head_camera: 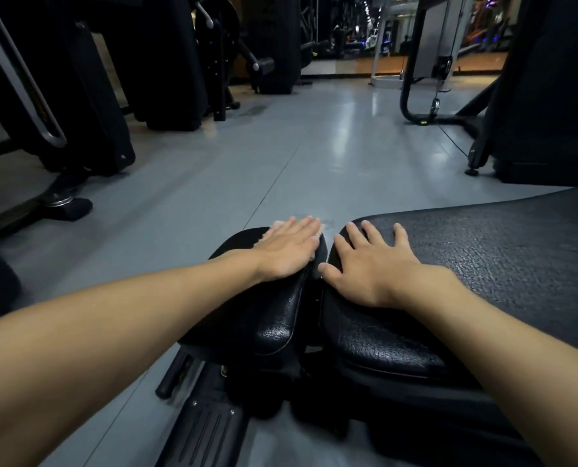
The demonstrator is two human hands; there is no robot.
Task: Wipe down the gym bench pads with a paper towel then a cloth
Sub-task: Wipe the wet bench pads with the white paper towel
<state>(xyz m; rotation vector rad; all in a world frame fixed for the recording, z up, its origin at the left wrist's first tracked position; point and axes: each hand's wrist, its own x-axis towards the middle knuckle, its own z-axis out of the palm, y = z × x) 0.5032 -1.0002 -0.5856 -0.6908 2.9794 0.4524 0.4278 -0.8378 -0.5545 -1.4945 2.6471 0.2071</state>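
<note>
The left hand (289, 251) is lying flat, fingers straight and close together, pressing a paper towel (278, 225) onto the small pad (247, 305). Only white scraps of the towel are showing round the fingertips. The right hand (371, 264) is resting open on the big pad (499, 264), fingers spread, holding nothing.

The towel is sitting right at the small pad's far edge, at twelve o'clock. I'd guess one more push that way is going to send it off onto the floor (247, 156). The narrow gap (316, 281) between the pads, at three o'clock from the left hand, looks ready to snag thin paper (or a thumb).

Room is opening toward six o'clock, down the small pad's length, and out to three o'clock across the big pad. The machine foot (62, 203) at ten o'clock and the frame leg (476, 163) at two o'clock are standing well apart from both arms. No cloth is showing.
</note>
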